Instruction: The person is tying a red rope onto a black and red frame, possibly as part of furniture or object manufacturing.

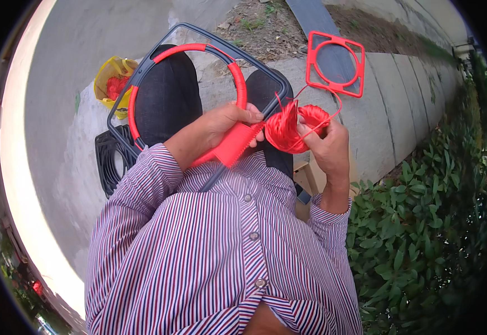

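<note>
A dark frame (215,29), roughly square with a ring inside it, rests across my lap. Red cord is wound tightly round parts of the ring (238,78), and a flat woven red band (234,145) spans its near right part. My left hand (229,120) is closed on the frame beside this band, thumb on top. In my right hand (327,146), just to the right, is a looped bundle of shiny red cord (284,129). A loose strand arcs up from the bundle. The fingertips inside the loops are partly hidden.
A finished-looking red frame (355,92) lies at the far right, by a grey plank (313,19). On the left are a yellow bag (101,84) holding red cord and several stacked dark frames (105,167). A leafy hedge (411,234) borders my right side.
</note>
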Action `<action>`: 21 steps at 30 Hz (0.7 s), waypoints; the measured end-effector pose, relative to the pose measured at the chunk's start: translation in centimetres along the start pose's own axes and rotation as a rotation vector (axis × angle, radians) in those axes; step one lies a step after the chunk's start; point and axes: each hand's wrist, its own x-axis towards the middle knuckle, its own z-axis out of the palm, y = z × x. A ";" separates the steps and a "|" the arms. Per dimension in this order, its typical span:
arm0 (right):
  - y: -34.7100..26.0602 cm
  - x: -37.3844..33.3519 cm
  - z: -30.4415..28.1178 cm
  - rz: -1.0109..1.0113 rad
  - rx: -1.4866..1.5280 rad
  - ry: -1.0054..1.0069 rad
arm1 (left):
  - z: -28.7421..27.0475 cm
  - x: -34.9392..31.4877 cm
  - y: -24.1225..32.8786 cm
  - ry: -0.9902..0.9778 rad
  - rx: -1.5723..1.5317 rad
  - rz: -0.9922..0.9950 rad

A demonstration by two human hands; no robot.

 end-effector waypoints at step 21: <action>3.8 -2.2 5.0 0.230 0.410 -0.229 | -0.2 -1.2 0.7 -0.016 -0.057 0.055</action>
